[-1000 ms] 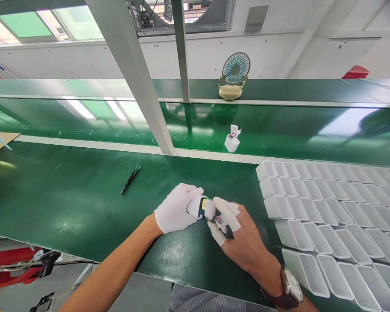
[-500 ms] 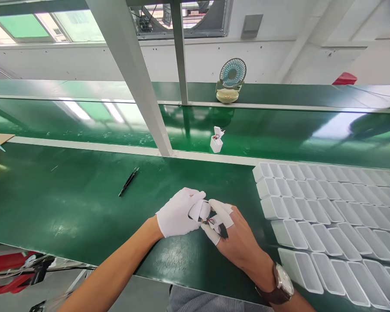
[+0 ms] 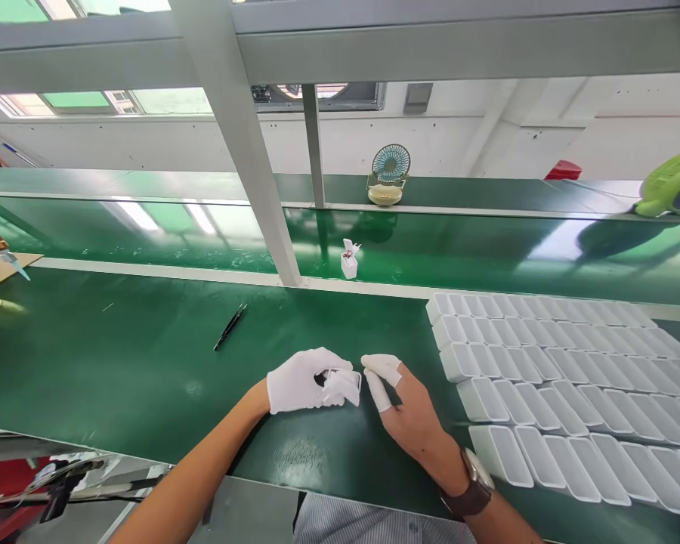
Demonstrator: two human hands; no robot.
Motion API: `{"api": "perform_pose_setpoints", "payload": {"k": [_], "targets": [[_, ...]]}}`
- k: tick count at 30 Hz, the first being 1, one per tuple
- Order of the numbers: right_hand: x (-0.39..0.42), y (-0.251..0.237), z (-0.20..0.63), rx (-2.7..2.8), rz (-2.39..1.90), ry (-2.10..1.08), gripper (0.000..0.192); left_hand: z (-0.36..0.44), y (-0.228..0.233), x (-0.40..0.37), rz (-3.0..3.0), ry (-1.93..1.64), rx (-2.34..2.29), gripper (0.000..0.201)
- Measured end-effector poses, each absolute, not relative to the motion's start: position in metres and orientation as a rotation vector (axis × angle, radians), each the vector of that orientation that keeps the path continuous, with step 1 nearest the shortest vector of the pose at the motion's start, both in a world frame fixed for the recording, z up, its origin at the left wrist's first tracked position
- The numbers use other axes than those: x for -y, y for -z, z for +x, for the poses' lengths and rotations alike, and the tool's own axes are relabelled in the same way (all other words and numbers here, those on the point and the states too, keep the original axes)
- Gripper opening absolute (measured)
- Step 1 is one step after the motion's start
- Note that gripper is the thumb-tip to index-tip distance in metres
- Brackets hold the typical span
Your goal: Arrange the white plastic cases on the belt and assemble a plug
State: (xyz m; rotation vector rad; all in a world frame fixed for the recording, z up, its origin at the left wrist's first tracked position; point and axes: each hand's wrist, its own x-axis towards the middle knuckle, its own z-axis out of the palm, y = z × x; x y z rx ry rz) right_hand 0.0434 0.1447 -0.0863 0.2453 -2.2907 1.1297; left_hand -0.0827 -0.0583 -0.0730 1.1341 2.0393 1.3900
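My left hand (image 3: 301, 381), in a white glove, is closed around a small white plastic case (image 3: 343, 384) just above the bench. A thin rim shows at the case's right end; its inside is hidden from me. My right hand (image 3: 406, 408) has white finger covers on thumb and forefinger and a watch at the wrist. Those two fingertips come together just right of the case, with a small gap to it. Whatever may be between them is too small to make out. Black tweezers (image 3: 230, 327) lie on the green bench, left of both hands.
Rows of white open trays (image 3: 502, 453) fill the bench's right side. Beyond the ledge, a small white box with wires (image 3: 349, 264) stands on the green belt. A grey post (image 3: 249, 143) rises at the bench's back edge. A folding fan (image 3: 390, 170) stands farther back.
My right hand has come away from the case, and the wires and dark piece seen there before no longer show. The case has turned in my left hand. The view has tilted upward.
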Motion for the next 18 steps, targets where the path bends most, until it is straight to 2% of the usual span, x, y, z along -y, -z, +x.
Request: {"api": "perform_pose_setpoints", "payload": {"k": [3, 5, 11, 18], "targets": [[-0.138, 0.087, 0.054, 2.321, 0.332, -0.977, 0.033, -0.076, 0.07, 0.074, 1.061, -1.26, -1.979, 0.046], [-0.134, 0.09, 0.062, 2.378, 0.387, -0.891, 0.036, -0.068, 0.069, 0.081, 0.929, -1.253, -1.948, 0.053], [-0.126, 0.1, 0.076, 2.448, 0.521, -0.648, 0.044, -0.035, 0.072, 0.081, 0.595, -1.511, -2.007, 0.039], [-0.112, 0.108, 0.082, 2.418, 0.48, -0.597, 0.021, -0.021, 0.071, 0.07, 0.336, -1.541, -2.062, 0.047]]}}
